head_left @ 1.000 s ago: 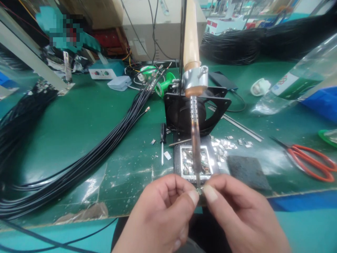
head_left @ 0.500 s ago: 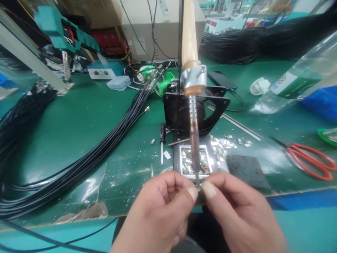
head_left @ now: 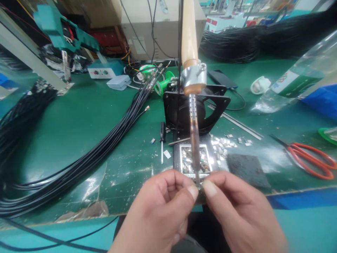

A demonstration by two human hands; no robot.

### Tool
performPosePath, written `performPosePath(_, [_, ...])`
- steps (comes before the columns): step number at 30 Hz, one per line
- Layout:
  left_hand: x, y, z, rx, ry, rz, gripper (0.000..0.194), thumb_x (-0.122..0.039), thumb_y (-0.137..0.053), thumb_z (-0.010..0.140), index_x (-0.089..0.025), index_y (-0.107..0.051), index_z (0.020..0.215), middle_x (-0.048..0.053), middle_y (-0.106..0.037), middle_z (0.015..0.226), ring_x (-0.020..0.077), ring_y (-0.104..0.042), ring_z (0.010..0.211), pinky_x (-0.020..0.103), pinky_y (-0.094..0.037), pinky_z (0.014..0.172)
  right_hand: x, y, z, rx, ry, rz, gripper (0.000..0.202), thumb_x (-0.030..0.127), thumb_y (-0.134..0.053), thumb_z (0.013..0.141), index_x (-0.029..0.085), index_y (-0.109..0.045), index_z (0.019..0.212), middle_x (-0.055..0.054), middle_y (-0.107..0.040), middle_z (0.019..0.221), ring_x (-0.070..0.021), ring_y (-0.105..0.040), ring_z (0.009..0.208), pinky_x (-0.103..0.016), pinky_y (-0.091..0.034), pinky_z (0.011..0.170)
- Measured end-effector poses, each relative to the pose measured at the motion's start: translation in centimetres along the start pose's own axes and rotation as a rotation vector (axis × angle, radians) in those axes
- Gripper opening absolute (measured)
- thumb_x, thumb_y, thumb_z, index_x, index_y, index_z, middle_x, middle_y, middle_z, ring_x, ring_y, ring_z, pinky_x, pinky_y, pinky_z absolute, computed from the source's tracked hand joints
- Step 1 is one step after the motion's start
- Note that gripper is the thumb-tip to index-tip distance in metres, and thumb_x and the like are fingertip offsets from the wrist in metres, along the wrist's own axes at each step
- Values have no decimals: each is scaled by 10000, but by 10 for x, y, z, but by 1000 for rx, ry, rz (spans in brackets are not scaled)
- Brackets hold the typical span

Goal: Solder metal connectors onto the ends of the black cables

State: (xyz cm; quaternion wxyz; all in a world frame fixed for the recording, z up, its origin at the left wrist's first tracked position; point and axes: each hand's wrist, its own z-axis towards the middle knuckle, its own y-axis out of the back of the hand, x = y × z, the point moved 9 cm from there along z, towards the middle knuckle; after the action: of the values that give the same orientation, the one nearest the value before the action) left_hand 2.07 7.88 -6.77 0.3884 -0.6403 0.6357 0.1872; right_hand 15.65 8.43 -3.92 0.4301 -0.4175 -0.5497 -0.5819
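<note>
At the table's front edge, my left hand (head_left: 164, 207) is closed, thumb pressed to forefinger. Facing it, my right hand (head_left: 239, 211) is pinched the same way. Whatever lies between the fingertips is too small and blurred to name. The tip of a soldering iron (head_left: 194, 140) comes down right between the two thumbs; its wooden handle points up and away, held in a metal clamp. Just beyond the fingers is a white-rimmed tray (head_left: 181, 160) of small metal parts. Behind the iron stands a black fan frame (head_left: 171, 112).
Left, a bundle of black cables (head_left: 105, 151) curves over the green table (head_left: 79, 116). A screwdriver (head_left: 162, 137) lies left of the tray. Small metal pieces (head_left: 222, 146), a dark pad (head_left: 246, 168), orange-handled scissors (head_left: 310, 158) and a plastic bottle (head_left: 289, 84) are on the right.
</note>
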Motion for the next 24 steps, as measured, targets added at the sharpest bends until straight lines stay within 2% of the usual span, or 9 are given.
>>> performPosePath(4, [3,-3,-1,22,33,3,257,-419,-703,827,-208,-570,770,-87,-411,483,62,-295,441,194,-233,419,1,1,0,6,9,27,273,294,-613,1026,220,-665,768,45,-649,627,-80,-607,542,-106,-503,523])
performPosePath(13, [7,6,-4,-20,21,29,278,-450,-702,847,-204,-586,793,-83,-422,498,66,-315,450,201,-244,436,1,0,1,13,-6,24,268,296,-612,1024,220,-673,775,44,-652,636,-81,-609,556,-106,-511,536])
performPosePath(24, [0,1,-2,2,-6,16,243,-395,-700,847,-202,-573,768,-83,-428,504,63,-310,453,190,-245,432,0,1,1,13,-4,31,272,298,-611,1031,220,-673,778,48,-659,639,-77,-612,563,-100,-510,546])
